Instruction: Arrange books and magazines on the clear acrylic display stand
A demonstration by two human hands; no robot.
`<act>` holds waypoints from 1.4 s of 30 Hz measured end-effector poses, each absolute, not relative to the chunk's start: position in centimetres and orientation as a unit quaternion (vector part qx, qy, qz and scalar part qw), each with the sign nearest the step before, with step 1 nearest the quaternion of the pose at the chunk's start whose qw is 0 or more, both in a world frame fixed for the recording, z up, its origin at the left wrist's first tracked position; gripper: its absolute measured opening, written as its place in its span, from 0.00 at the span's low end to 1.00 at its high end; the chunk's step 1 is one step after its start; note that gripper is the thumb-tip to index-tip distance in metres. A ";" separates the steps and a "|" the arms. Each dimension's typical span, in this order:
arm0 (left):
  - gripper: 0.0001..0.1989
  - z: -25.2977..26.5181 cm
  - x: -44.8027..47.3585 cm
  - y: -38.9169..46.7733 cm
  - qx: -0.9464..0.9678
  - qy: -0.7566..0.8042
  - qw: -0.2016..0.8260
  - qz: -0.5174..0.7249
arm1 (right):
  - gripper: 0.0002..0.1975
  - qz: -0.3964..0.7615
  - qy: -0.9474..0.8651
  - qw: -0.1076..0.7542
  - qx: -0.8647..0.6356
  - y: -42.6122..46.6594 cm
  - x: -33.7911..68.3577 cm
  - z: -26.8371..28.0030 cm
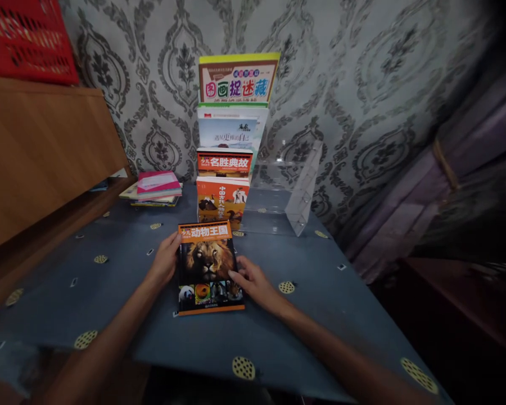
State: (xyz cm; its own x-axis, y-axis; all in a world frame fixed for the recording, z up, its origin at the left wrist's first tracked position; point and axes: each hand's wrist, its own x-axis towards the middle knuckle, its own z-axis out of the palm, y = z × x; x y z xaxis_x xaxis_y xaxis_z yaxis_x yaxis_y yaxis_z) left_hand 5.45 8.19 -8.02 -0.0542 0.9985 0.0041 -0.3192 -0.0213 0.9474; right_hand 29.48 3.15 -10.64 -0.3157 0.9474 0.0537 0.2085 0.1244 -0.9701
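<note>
A book with a lion's face on its cover (208, 260) is between my two hands, in front of the rack and tilted slightly toward me. My left hand (167, 256) grips its left edge, the fingertips hidden behind it. At the right edge, my right hand (253, 279) pinches the cover with the thumb on the front. Just behind stands a clear tiered book rack (306, 191). Its left side carries an orange book (221, 199), a red-topped book (225, 163), a pale blue book (227, 132) and a tall yellow-edged book (239, 79).
A pile of books with a pink one on top (158, 185) lies at the table's back left. A wooden cabinet (46, 157) with a red basket (29, 42) on it borders the left side. Purple curtains (430, 197) hang at the right, beyond the blue patterned tablecloth (320, 315).
</note>
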 end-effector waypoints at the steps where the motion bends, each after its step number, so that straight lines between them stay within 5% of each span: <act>1: 0.30 -8.3 5.2 8.4 0.423 0.428 0.549 0.580 | 0.22 0.490 -0.647 0.371 -0.452 3.1 29.5 -10.7; 9: 0.25 -11.3 2.7 8.8 0.643 0.554 0.264 0.457 | 0.23 0.574 -0.632 0.244 -0.459 3.3 30.5 -10.1; 13: 0.21 -12.3 2.3 8.4 0.733 0.549 0.142 0.376 | 0.14 0.368 -0.717 0.185 -0.563 3.5 31.4 -8.5; 17: 0.24 -13.0 2.5 7.9 0.764 0.537 0.124 0.336 | 0.09 0.143 -0.782 0.169 -0.583 3.6 29.5 -7.2; 24: 0.29 -13.6 2.3 7.5 0.788 0.521 0.085 0.317 | 0.22 0.084 -0.926 0.168 -0.327 5.2 21.4 -9.4; 42: 0.32 -11.7 2.8 6.4 0.808 0.558 0.014 0.187 | 0.32 0.075 -0.872 0.148 -0.461 7.7 24.6 -11.3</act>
